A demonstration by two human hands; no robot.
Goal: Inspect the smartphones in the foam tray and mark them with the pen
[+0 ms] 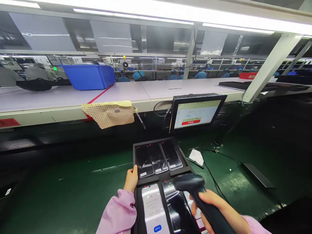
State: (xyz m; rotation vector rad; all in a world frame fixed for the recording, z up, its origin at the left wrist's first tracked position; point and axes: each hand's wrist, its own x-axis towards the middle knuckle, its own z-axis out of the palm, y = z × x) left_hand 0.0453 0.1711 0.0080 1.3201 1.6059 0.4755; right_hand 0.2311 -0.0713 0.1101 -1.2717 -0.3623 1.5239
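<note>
A black tray [158,178] holds several phones in two rows. Three dark-screened phones, among them the far right one [171,156], lie in the far row. In the near row are a phone with a lit white screen [153,208], a dark phone [175,208] and a third lit one partly covered by my right hand. My left hand [131,178] grips the tray's left edge, thumb on top, its other fingers hidden. Held over the tray's right side, a black handheld scanner [190,182] sits in my right hand [214,203], fingers wrapped round its handle.
A monitor [197,113] showing a red FAIL bar hangs at the bench edge [151,100]. A blue bin [89,76] stands on the bench. Cables, a white paper [196,157] and a black box [257,175] lie to the right. People work in the background.
</note>
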